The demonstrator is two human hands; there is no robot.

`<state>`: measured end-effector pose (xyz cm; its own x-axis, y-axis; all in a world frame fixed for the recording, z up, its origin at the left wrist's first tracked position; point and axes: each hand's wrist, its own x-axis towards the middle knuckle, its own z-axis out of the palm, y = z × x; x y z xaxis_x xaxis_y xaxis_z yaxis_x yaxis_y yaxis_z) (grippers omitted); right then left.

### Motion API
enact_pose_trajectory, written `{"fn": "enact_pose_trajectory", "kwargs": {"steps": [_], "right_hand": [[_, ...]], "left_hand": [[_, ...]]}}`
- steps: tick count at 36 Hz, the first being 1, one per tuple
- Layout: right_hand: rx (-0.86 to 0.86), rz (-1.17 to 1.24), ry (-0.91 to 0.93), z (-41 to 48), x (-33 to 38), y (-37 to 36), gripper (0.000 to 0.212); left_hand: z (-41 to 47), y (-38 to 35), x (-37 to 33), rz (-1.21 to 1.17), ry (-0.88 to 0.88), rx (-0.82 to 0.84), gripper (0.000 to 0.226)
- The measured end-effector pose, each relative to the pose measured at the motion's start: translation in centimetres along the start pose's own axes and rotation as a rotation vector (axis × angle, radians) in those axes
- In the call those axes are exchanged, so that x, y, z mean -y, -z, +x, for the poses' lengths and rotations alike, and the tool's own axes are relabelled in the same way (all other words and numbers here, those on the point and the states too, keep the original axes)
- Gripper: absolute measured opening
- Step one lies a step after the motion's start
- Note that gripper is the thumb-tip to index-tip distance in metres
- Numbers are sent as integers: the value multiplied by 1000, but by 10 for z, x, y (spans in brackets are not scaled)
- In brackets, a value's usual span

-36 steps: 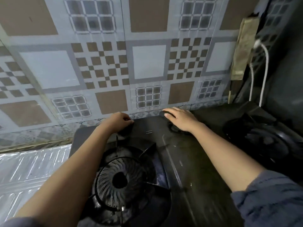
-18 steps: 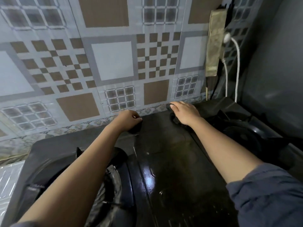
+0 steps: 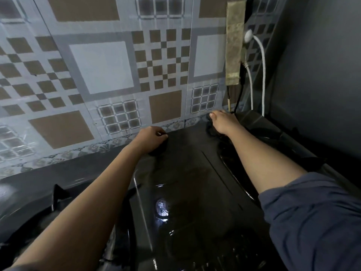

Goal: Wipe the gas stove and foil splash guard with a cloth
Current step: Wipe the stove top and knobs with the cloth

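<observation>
A black glass-topped gas stove (image 3: 185, 192) fills the lower half of the view, its surface wet and shiny. My left hand (image 3: 150, 139) grips a dark round knob (image 3: 159, 150) near the stove's far edge. Further right, my right hand (image 3: 222, 122) curls its fingers over a second dark knob (image 3: 210, 130). Right behind the stove stands the patterned splash guard (image 3: 101, 67), with grey, white and brown squares and vertical creases. No cloth is in sight.
The left burner's pan support (image 3: 58, 196) sits under my left forearm, and the right burner (image 3: 273, 137) lies beyond my right arm. A taped power strip (image 3: 233, 42) with a white cable (image 3: 262, 75) and black wires hangs beside my right hand. A grey wall (image 3: 322, 75) closes the right.
Both hands keep their grip but have shifted right along the wall toward the cables, and the stove with them. The left burner has slid to the lower left of the view.
</observation>
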<state>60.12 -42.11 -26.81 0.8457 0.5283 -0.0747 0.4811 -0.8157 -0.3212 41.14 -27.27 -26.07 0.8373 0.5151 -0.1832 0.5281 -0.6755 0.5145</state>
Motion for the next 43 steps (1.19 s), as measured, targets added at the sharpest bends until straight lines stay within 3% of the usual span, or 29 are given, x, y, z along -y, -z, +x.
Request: {"fn": "enact_pose_trajectory", "kwargs": {"steps": [13, 26, 43], "right_hand": [[-142, -22, -218, 3, 1, -12, 43], [-10, -16, -374, -12, 30, -10, 53], [28, 10, -301, -78, 90, -35, 56]], "left_hand": [[1, -2, 0, 11, -13, 36, 37], [-20, 10, 30, 30, -65, 58, 47], [-60, 27, 75, 156, -77, -19, 52]]}}
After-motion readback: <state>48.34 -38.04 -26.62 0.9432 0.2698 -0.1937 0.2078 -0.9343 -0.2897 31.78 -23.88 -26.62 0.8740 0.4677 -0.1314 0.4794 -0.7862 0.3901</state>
